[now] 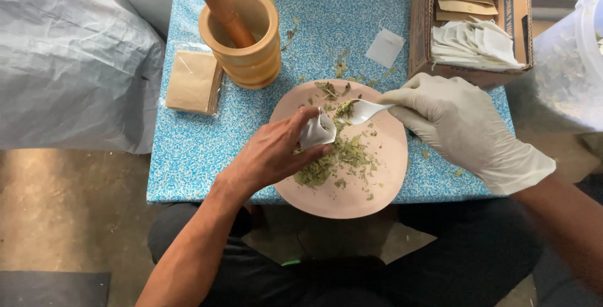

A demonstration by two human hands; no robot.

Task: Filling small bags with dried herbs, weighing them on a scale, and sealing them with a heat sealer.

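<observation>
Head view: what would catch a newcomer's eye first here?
At centre, a pink plate strewn with dried green leaves, where the bare left hand holds a small white filter bag open and the gloved right hand tips a white spoon toward it. Behind stands a wooden mortar with its pestle on the blue speckled cloth; a cardboard box of bags sits at upper right.

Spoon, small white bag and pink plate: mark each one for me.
white plastic spoon [363, 112], head view, on its bowl, loaded with dried leaves.
small white bag [316, 132], head view, on its front face, pinched by the left hand.
pink plate [389, 150], head view, on its bare right part.
</observation>
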